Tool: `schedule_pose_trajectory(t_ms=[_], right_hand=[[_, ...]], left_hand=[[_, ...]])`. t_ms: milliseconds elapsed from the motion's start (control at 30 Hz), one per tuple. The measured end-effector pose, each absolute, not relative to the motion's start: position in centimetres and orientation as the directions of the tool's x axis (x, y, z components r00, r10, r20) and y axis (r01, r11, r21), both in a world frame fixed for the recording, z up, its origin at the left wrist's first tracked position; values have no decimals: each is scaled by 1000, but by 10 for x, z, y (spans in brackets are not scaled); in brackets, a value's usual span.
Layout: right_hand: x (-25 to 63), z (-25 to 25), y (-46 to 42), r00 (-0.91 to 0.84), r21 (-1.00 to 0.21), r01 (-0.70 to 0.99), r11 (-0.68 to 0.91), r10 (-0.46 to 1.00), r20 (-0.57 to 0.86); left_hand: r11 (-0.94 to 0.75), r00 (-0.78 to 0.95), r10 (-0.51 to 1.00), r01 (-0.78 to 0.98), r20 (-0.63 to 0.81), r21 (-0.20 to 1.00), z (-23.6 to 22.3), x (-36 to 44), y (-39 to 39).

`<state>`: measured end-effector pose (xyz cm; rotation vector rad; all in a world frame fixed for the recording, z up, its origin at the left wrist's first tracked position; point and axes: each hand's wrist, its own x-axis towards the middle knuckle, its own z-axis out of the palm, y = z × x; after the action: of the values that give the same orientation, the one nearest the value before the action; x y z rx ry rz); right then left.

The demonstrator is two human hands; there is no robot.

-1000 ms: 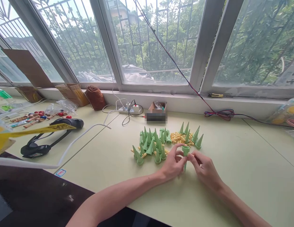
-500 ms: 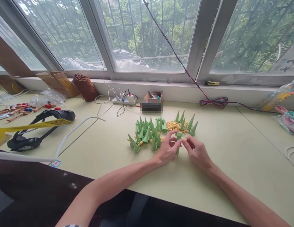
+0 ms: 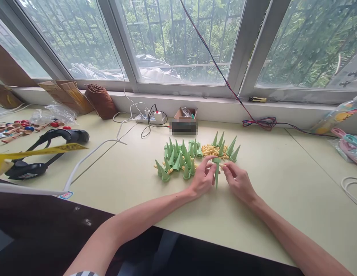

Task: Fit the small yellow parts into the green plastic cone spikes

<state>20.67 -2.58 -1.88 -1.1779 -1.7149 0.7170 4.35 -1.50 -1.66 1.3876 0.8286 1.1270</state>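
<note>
My left hand [image 3: 203, 177] grips a green plastic spike [image 3: 216, 172], its pointed end down and its wider collar up. Just right of the spike, my right hand [image 3: 238, 177] pinches a small pale-yellow peg-like piece [image 3: 222, 166] between thumb and fingertips, close to the collar. Whether the yellow piece touches the spike I cannot tell. Beyond my left hand stands a cluster of green spikes [image 3: 177, 161], some with yellow pieces in their sides. A heap of yellow pieces [image 3: 209, 150] lies behind my hands, with several green spikes [image 3: 231, 147] upright at its right.
A black headset [image 3: 46, 153], a yellow strap [image 3: 51, 150] and a white cable [image 3: 89, 153] are on the left. At the back are a power strip [image 3: 142, 118], a small cardboard box [image 3: 186, 114] and bundled wires [image 3: 260, 122]. Pink and teal clips [image 3: 351, 143] lie at the right.
My right hand has drawn slightly away from the spike, and the yellow piece now shows more clearly. My left thumb has shifted left, uncovering more of the spike. The view has tilted slightly.
</note>
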Motion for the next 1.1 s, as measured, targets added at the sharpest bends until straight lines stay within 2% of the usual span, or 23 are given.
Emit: schedule_pose_trajectory(t_ms=[467, 800, 1100], right_hand=[[206, -22, -27, -135, -846, 397, 355, 935, 329], [207, -22, -26, -113, -859, 389, 333, 943, 314], [208, -24, -25, -116, -837, 424, 348, 937, 331]], left_hand=[[-110, 282, 949, -125, 142, 986, -16, 43, -15], [-130, 358, 917, -150, 176, 980, -19, 41, -14], [-101, 368, 919, -131, 143, 986, -13, 41, -16]])
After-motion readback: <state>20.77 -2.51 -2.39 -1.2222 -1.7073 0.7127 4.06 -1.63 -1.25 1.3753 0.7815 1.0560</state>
